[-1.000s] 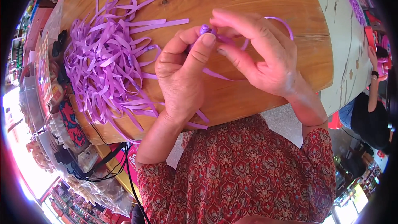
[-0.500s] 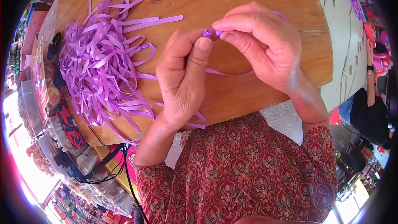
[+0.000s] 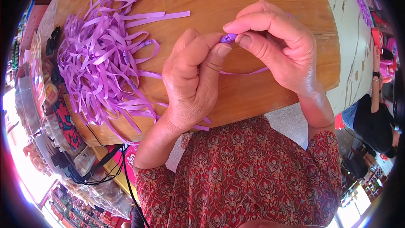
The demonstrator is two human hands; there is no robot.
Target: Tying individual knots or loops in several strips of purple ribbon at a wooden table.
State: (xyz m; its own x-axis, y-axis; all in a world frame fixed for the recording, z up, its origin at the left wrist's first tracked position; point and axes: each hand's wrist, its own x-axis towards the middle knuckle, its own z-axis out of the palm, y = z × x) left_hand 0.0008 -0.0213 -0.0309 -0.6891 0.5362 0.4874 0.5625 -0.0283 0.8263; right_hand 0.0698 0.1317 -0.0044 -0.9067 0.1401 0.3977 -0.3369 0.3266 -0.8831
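A small purple plastic clasp (image 3: 228, 38) sits between my two hands, above the wooden table. My left hand (image 3: 190, 71) pinches its left end between thumb and forefinger. At its right end are the thumb and forefinger of my right hand (image 3: 280, 44), closed in a pinch that partly hides it. A strip of purple ribbon (image 3: 247, 73) runs behind both hands, and my fingers cover where it meets the clasp. To the left lies a tangled heap of purple ribbons (image 3: 99, 59), with similar small clasps showing among the loops.
The wooden table (image 3: 202, 0) has a curved right end. Beside it stands a white marbled surface (image 3: 350, 50) with a purple pile at its far edge. Bags and black cables (image 3: 122, 160) crowd the left side. Another person's arm (image 3: 375, 88) shows at far right.
Two small purple pieces, apart before, now meet as one clasp between my fingertips. My left hand has moved right, and my right hand also shifted slightly right.
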